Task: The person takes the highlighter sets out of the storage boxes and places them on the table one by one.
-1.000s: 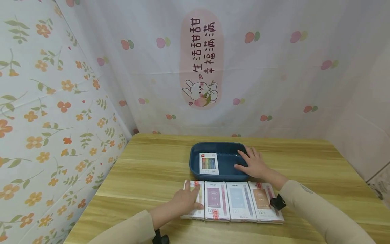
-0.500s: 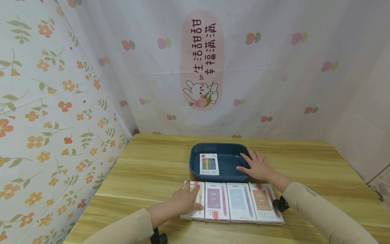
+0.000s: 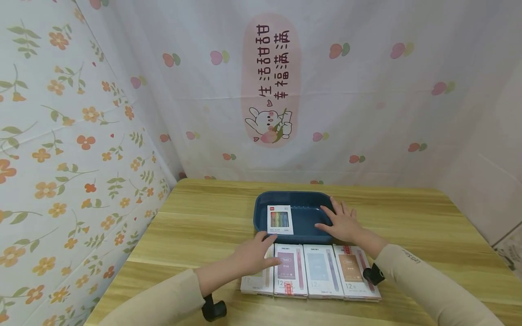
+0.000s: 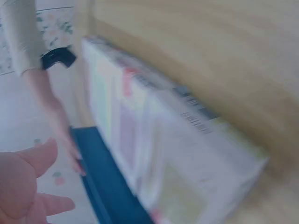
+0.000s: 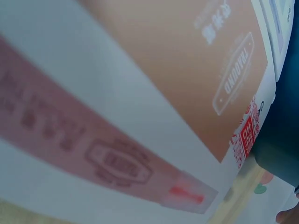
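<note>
A dark blue tray (image 3: 307, 238) stands on the table, holding a small white box (image 3: 280, 229) with rainbow-coloured sticks on its front. My right hand (image 3: 344, 225) rests at the tray's right rim, fingers spread and fingertips over the inside. In front of the tray lie several flat white pen boxes in a row: a yellow-green one (image 3: 257, 284), a purple one (image 3: 287, 270), a pale blue one (image 3: 320, 267) and a brown one (image 3: 350, 269). Over the leftmost two reaches my left hand (image 3: 248, 256), fingers apart, holding nothing, fingertips near the tray's front left edge.
The wood-grain table (image 3: 195, 222) extends to both sides of the tray. A white curtain (image 3: 359, 113) with printed fruit hangs behind it, and a flowered cloth (image 3: 73, 149) hangs at the left. Black wrist cameras sit on both sleeves.
My left hand has left the yellow-green box's upper face and shifted up and right toward the tray's front edge. The right hand, tray and boxes stay nearly in place.
</note>
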A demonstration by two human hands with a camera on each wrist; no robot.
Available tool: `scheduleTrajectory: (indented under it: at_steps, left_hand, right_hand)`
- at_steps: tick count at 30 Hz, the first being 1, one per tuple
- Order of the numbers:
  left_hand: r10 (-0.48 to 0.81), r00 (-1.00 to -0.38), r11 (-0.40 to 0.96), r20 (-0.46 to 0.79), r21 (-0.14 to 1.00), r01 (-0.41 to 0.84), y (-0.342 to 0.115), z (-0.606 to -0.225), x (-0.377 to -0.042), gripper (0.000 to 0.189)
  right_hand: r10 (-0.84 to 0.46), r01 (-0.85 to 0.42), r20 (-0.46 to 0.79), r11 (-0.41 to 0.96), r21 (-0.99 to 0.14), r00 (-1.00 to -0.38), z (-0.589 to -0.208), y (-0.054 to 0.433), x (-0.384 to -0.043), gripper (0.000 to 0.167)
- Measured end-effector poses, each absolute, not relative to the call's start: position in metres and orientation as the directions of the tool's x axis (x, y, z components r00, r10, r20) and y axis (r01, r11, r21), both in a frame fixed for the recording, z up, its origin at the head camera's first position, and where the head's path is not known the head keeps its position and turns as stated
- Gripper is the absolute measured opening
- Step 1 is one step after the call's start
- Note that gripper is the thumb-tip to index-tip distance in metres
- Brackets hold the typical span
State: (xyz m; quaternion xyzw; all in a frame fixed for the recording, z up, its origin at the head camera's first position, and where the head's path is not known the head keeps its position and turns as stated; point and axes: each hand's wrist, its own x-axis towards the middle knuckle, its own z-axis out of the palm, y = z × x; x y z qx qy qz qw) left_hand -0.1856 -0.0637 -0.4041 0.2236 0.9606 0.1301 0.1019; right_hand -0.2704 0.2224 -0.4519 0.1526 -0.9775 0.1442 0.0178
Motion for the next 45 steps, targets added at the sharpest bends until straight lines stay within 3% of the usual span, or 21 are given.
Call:
scheduleTrajectory:
  at_steps: [4,9,16,21,45]
  left_hand:
    - [0.464,-0.885,0.829,-0.028,0.366,0.423,-0.056,-0.389,-0.201,0.065]
    - [0.411,-0.911,0.859,0.029,0.321,0.398,-0.043,-0.381,-0.231,0.063]
    - [0.352,-0.930,0.889,-0.101,0.347,0.299,-0.027,-0.380,-0.272,0.066]
    - [0.304,-0.934,0.922,-0.190,0.303,0.239,-0.017,-0.385,-0.290,0.069]
    - [0.175,-0.929,0.981,-0.326,0.134,0.138,0.012,-0.426,-0.300,0.081]
  right_hand:
    - [-0.294,-0.309,0.093,0.912,-0.270,-0.951,-0.452,0.222,-0.270,0.074]
    - [-0.294,-0.311,0.104,0.911,-0.270,-0.950,-0.451,0.222,-0.269,0.072]
    - [-0.298,-0.314,0.100,0.914,-0.257,-0.949,-0.451,0.222,-0.269,0.071]
    - [-0.303,-0.318,0.097,0.911,-0.263,-0.948,-0.453,0.222,-0.270,0.071]
    - [-0.310,-0.330,0.115,0.906,-0.263,-0.944,-0.455,0.224,-0.270,0.069]
